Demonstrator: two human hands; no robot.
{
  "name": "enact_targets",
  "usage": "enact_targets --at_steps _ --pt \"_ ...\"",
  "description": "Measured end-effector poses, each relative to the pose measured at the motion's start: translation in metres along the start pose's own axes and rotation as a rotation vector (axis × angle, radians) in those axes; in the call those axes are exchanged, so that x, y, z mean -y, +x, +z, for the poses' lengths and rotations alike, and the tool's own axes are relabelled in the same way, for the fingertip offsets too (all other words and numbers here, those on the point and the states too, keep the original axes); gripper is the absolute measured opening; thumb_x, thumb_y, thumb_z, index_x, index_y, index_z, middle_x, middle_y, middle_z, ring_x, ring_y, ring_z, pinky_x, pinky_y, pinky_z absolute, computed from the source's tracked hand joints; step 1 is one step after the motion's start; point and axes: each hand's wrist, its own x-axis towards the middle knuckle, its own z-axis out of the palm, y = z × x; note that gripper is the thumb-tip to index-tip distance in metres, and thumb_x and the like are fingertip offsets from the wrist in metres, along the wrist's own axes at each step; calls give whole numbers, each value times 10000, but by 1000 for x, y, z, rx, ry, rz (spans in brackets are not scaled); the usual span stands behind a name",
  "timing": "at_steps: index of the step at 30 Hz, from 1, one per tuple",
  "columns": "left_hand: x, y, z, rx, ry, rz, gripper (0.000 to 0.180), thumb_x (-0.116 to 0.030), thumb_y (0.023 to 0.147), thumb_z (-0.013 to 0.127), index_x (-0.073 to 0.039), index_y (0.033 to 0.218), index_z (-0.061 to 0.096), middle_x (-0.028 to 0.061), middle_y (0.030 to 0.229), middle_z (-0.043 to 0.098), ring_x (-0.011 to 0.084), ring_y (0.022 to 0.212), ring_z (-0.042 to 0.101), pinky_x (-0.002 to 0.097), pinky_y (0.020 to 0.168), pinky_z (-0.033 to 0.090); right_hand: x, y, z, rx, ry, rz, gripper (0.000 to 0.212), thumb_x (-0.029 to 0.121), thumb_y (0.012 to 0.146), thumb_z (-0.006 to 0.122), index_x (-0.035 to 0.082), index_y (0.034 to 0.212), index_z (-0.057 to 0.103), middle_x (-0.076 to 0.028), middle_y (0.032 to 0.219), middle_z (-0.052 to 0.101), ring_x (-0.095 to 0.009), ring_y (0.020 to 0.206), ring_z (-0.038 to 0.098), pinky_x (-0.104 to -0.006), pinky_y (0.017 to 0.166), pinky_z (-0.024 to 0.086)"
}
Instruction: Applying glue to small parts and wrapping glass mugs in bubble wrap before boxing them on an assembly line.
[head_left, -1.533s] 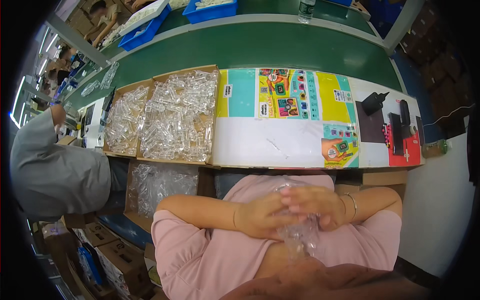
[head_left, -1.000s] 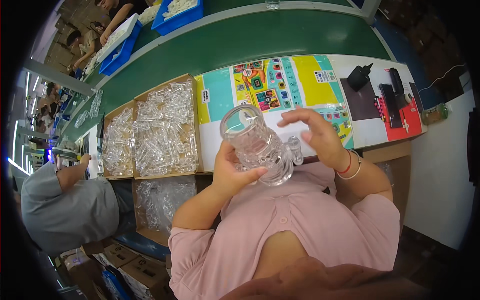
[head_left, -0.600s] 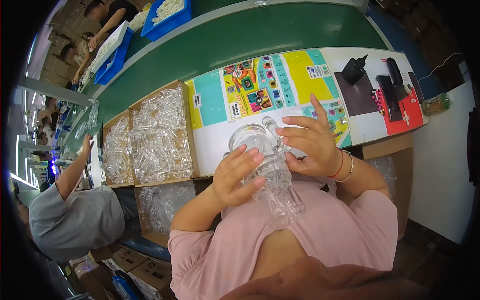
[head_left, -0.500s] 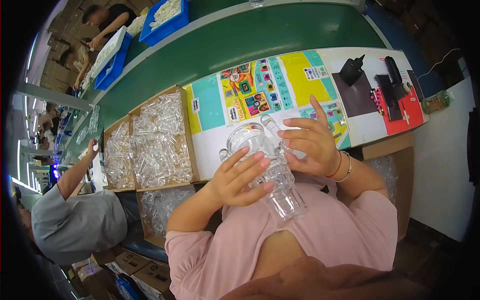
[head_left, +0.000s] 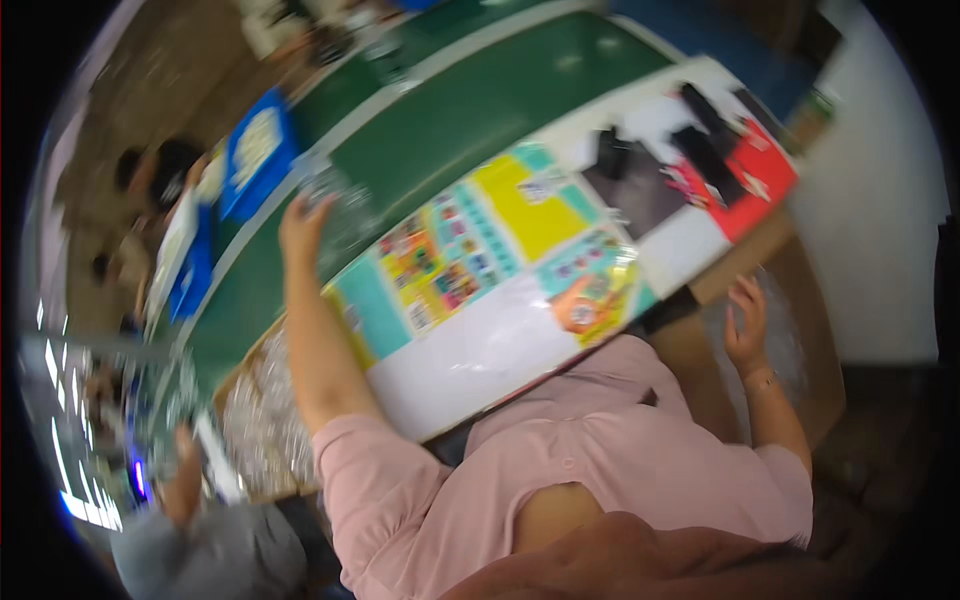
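Observation:
My left arm reaches out to the far left over the green work surface (head_left: 480, 95). My left hand (head_left: 303, 235), smeared by motion, has its fingers closed on one end of a clear plastic piece (head_left: 345, 205). In the earlier picture this piece shows a round, cup-like top and finger-like tubes. At the right, my right hand (head_left: 746, 325) is raised with its fingers apart and nothing in it. It is beside an open cardboard box (head_left: 815, 340) with clear plastic film inside.
A bright printed sheet (head_left: 470, 345) covers the near table. Black objects (head_left: 705, 165) lie at its right end. A carton of clear plastic parts (head_left: 268, 415) stands left, by a grey-shirted co-worker (head_left: 215, 550). Blue trays (head_left: 258, 155) of pale pieces are across the green surface.
The clear piece has gone from in front of my chest to the far left with my left hand. My right hand has let go and moved right and down. The view has swung.

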Motion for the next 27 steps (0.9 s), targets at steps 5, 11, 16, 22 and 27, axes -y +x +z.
enact_targets --at_steps 5,11,16,22,27 --pt "62 14 4 177 77 199 748 -315 655 750 63 1212 423 216 1192 486 314 1113 462 363 954 349 -90 -120 -40 102 -121 658 279 -5 743 521 35 1019 506 -166 1115 473 -309 998 496 -363 892 393" --pt "73 -14 19 8 617 320 705 -259 694 707 -83 1290 373 219 1242 419 366 1177 373 429 941 352 -164 -273 -66 505 -418 1325 406 162 709 594 33 1087 519 -179 1154 491 -332 1033 501 -368 904 399" --pt "24 -74 18 -96 542 443 656 -205 755 652 -113 1315 322 222 1315 317 371 1213 324 451 956 336 -184 -321 -67 1063 -296 1533 563 329 695 634 23 1153 517 -185 1204 488 -321 1124 460 -353 943 378" --pt "-95 -189 28 291 382 502 662 -60 754 617 -90 1327 288 187 1384 198 362 1265 234 443 1011 265 -203 -399 -65 1388 -421 1349 769 372 600 726 2 1216 453 -209 1273 413 -298 1191 401 -349 1005 323" --pt "-153 -238 33 484 431 547 677 -16 723 623 -98 1317 307 166 1392 191 366 1266 237 434 996 291 -215 -434 -50 1075 -294 1417 928 342 469 821 29 1235 402 -191 1262 428 -297 1152 437 -352 993 348"
